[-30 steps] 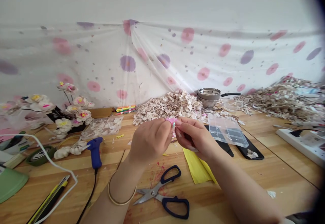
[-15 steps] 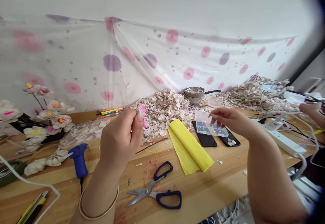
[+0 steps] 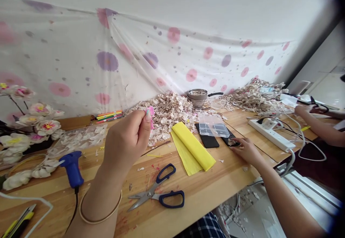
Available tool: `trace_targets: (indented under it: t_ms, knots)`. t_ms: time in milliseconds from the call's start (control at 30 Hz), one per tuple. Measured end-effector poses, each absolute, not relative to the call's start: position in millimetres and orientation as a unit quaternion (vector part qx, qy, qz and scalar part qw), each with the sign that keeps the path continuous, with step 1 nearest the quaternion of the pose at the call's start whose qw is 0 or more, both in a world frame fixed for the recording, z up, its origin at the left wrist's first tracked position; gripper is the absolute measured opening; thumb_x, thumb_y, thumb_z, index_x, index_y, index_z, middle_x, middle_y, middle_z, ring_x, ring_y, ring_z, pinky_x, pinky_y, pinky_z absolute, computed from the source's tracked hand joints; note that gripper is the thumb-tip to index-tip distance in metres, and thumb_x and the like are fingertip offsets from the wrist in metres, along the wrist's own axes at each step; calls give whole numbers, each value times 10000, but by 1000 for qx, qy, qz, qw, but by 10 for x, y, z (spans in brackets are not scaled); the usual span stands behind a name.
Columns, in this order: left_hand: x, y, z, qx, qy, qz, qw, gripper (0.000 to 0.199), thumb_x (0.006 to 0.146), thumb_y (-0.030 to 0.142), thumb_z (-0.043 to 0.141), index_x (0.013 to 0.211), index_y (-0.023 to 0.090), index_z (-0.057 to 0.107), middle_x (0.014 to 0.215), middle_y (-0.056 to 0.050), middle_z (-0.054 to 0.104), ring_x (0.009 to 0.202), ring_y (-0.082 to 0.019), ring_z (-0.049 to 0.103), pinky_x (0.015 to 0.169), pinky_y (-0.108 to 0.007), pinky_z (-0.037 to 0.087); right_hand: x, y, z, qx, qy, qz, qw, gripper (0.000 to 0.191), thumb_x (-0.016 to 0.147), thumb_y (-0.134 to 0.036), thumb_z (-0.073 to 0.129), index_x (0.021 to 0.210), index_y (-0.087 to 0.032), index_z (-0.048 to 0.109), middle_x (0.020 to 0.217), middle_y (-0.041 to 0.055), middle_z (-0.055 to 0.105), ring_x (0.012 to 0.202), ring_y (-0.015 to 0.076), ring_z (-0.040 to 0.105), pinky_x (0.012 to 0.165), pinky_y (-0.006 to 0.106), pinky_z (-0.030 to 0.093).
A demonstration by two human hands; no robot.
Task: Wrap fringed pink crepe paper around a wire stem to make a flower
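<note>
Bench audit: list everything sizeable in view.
Scrap: 1, pink, centre
Folded paper: 1, yellow, centre
Scissors: 1, blue-handled, front
Glue gun: 1, blue, left
Utility knives: count unclear, yellow, left
Markers: several, multicoloured, back
Artificial flowers: several, mostly white, left
Petal heaps: 2, beige, back
Pan: 1, grey, back
Phone-like slabs: 2, black, right
Compartment box: 1, clear, over slabs
Power strip: 1, white, right
Patterned sheet: 1, white, wall
Co-worker: 1, far right
Left hand: 1, holding scrap
Right hand: 1, at right slab

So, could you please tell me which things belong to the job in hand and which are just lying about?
Seemingly in use:
pink piece, pinched in the left hand
black slab, by the right hand

Apparently just lying about:
pan
colored markers
utility knife
</note>
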State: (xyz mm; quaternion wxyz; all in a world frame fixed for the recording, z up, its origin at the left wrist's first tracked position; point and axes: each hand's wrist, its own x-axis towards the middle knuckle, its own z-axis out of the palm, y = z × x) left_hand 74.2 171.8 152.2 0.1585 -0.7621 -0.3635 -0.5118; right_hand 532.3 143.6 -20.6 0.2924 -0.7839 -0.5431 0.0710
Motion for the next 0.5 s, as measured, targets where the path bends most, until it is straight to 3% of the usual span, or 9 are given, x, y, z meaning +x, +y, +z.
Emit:
trace_targets:
  t_ms: [133,300,500]
  knots:
    - [758,1692,1520,-767,-358,-508,159,241,941,216,508,704,212,460,528,66,363,467,-105,362,514,-259,281,5239,1404,-155,-751,-573,80,319,378,760,-462,613,953,-168,751,1094,182,651,966,312,630,932,440,493]
    - [745,1694,1504,-762,-364,-511,160,241,946,233,507,709,216,464,526,61,373,464,-109,359,509,-263,277,5190,1253,-49,-731,-566,116,363,369,772,-508,614,878,-187,762,1065,164,713,883,300,648,819,432,512]
    - [757,1689,1507,-765,-379,-497,153,243,959,241,489,721,220,442,525,64,349,465,-115,352,513,-261,281,5180,931,-129,-732,-492,180,436,423,671,-608,682,844,-233,771,1075,111,770,1038,349,668,882,445,533]
